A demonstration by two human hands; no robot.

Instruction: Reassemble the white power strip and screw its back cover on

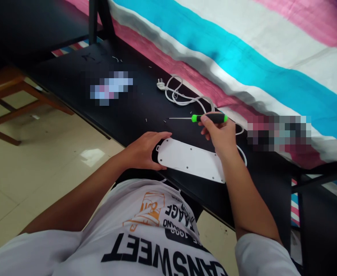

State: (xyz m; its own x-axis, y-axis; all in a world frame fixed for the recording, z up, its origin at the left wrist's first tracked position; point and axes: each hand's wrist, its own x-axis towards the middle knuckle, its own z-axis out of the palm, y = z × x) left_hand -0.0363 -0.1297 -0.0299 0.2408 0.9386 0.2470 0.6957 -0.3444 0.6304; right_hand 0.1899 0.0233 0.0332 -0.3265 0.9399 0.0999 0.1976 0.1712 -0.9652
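A white power strip point(197, 160) lies underside up near the front edge of the black table, with several dark screw points on its face. My left hand point(149, 151) grips its left end between thumb and fingers. In my right hand point(218, 132) is a green and black screwdriver point(210, 117), held above the table behind the strip, its shaft pointing left. Close to the tip is a small screw point(165, 121), and another small screw point(146, 120) lies further left. The strip's right end is partly hidden by my right forearm.
A coiled white cable point(182, 102) with a plug point(161, 84) lies toward the back of the black table point(139, 96). A blurred object point(111, 88) is at the left. Striped fabric point(228, 46) hangs behind, and a wooden chair point(10, 84) stands left.
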